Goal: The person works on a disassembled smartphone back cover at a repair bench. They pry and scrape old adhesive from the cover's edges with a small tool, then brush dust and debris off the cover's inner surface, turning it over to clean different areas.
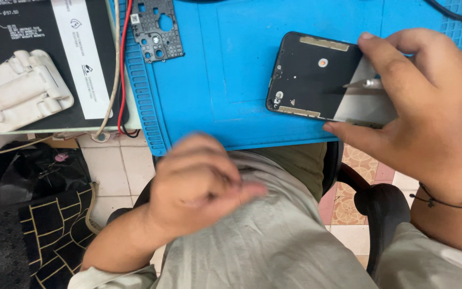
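Scene: While my right hand works, everything sits relative to the blue mat (231, 107).
White moulded holder (20, 88): left of the mat, on a dark board.
Black perforated frame (156, 29): on the mat's upper left corner, apparently set aside.
Left hand (199, 184): blurred below the mat's near edge, fingers loosely curled, holding nothing I can see.
Opened phone (308, 77): on the mat's right part, overhanging the near edge.
Right hand (429, 107): clamps the phone's right end between thumb and fingers, steadying it.
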`<state>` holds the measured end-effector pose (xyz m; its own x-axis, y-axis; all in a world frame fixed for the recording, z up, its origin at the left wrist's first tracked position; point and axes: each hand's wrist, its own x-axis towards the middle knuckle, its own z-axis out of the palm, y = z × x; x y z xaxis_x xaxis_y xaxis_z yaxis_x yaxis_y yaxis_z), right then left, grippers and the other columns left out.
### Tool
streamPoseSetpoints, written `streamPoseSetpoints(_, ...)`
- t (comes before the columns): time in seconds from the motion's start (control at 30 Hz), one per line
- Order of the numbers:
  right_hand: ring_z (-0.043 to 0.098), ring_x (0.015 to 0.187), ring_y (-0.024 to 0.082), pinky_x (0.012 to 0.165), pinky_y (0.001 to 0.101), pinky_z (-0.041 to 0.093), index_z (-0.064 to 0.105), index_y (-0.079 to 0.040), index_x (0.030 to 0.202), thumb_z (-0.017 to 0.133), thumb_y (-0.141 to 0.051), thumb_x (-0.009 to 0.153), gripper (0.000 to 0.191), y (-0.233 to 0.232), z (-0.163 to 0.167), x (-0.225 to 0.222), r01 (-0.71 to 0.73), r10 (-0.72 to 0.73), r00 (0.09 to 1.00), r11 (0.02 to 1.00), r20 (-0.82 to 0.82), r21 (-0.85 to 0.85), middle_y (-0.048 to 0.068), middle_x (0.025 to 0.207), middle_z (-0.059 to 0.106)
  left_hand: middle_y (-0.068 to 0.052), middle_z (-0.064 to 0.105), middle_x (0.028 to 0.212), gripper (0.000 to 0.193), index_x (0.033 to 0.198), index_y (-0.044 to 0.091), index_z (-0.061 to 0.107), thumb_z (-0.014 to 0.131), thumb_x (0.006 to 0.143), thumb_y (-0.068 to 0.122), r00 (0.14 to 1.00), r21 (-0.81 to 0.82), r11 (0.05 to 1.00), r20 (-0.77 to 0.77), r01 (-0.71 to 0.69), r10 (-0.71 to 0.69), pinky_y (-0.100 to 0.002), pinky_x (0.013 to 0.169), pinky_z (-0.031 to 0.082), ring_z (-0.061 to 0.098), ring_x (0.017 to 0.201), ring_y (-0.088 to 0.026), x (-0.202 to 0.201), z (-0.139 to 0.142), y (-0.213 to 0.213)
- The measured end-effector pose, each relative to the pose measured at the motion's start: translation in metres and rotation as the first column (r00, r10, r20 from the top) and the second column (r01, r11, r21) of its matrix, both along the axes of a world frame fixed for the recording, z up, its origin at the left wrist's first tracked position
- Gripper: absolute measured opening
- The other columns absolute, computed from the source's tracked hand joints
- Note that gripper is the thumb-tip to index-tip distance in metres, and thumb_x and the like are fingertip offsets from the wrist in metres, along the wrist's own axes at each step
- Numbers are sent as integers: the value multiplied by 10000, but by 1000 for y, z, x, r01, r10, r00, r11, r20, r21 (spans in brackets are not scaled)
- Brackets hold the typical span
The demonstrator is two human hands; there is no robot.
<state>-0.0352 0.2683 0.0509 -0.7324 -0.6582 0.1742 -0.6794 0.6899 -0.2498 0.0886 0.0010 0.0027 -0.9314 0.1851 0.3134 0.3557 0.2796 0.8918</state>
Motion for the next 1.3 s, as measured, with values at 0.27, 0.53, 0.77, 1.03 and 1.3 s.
streamPoseSetpoints(0.27, 603, 853, 303, 689, 397, 516, 628, 54, 1351, 1022, -295, 580, 933, -4, 0, 23, 163, -164, 986, 986, -37, -19, 212, 1101, 588, -76, 698, 1015, 360, 1353, 110, 652, 626, 995, 81, 844, 80, 886, 276, 456, -460, -418, 840, 547, 665, 958, -304, 31, -31, 23)
streamPoseSetpoints(0.53, 617, 849, 299, 633, 385, 496, 636, 31, 1364, 995, -469, 628, 960, -14, -6, 35, 258, -247, 959, 964, -139, 70, 127, 992, 565, -13, 701, 990, 285, 1276, 199, 708, 673, 999, 141, 807, -13, 863, 359, 506, -468, -406, 856, 525, 653, 954, -257, 20, -23, 18)
streamPoseSetpoints(0.77, 575, 626, 283, 489, 387, 454, 687, 28, 1211, 967, -580, 586, 916, -42, -22, 44, 355, -337, 932, 924, -136, 141, 129, 884, 541, -65, 643, 1111, 456, 1309, 75, 594, 806, 912, 149, 990, -73, 987, 30, 143, -141, -413, 974, 455, 612, 1039, -265, -20, 13, 6)
streamPoseSetpoints(1.03, 610, 726, 275, 561, 384, 488, 635, 7, 1370, 877, -565, 672, 935, -54, -25, 37, 302, -305, 952, 946, 7, 118, 149, 1030, 575, -77, 609, 1208, 805, 1535, 63, 341, 872, 939, 168, 940, -219, 917, -7, -333, 340, -370, 1093, 416, 508, 1200, -252, -61, -7, 16)
streamPoseSetpoints(1.3, 619, 713, 272, 590, 385, 452, 768, -60, 969, 816, -102, 918, 82, -63, -26, 0, 211, -193, 968, 972, 157, -107, 95, 801, 650, -35, 636, 1163, 928, 1572, 73, 338, 915, 859, 208, 907, -295, 865, -11, -405, 421, -344, 1045, 410, 516, 1129, -231, -66, -17, 29)
